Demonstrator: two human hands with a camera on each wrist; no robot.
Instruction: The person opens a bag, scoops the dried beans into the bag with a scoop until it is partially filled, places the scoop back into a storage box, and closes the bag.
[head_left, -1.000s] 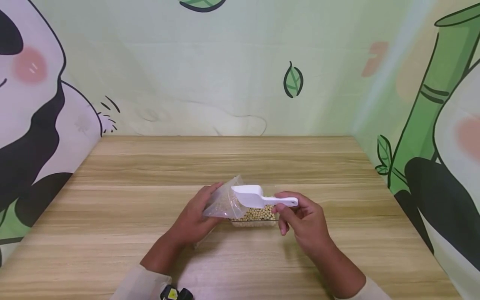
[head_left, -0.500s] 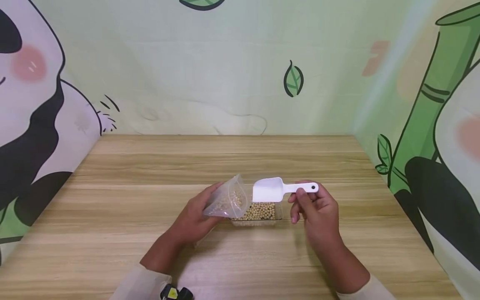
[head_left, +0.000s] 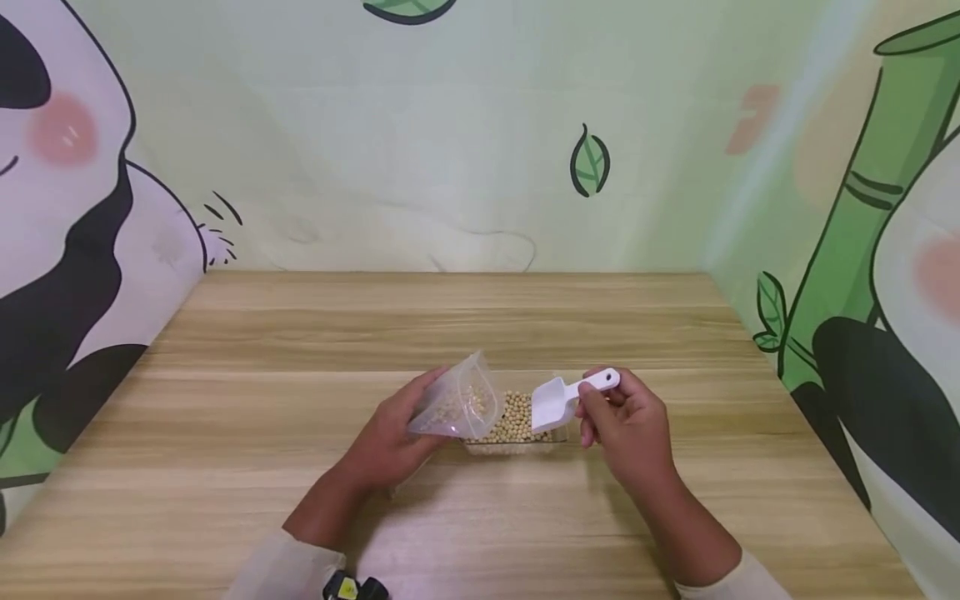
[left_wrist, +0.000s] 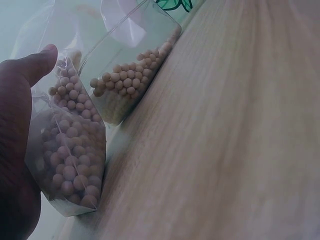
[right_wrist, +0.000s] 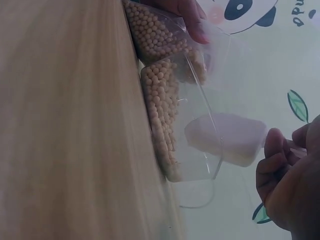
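My left hand (head_left: 393, 433) grips a clear plastic bag (head_left: 453, 404), its mouth open toward the right. Round beige beans (left_wrist: 75, 165) fill the lower part of the bag in the left wrist view. Right beside the bag stands a clear rectangular container (right_wrist: 200, 165) on the table, with more beans (right_wrist: 161, 110) inside. A white scoop (head_left: 552, 404) is pinched by its handle between the thumb and fingers of my right hand (head_left: 633, 425). Its bowl tilts down over the container's right part, and in the right wrist view no beans show in it.
The wooden table (head_left: 300, 333) stretches around both hands. Behind it rises a wall covering (head_left: 360, 167) with panda, leaf and bamboo drawings. A black-and-yellow device (head_left: 354, 586) sits at my left sleeve.
The scoop moved from the bag's mouth rightward, away from the bag, then its bowl tipped down toward the container. My left hand and the bag stay nearly in place.
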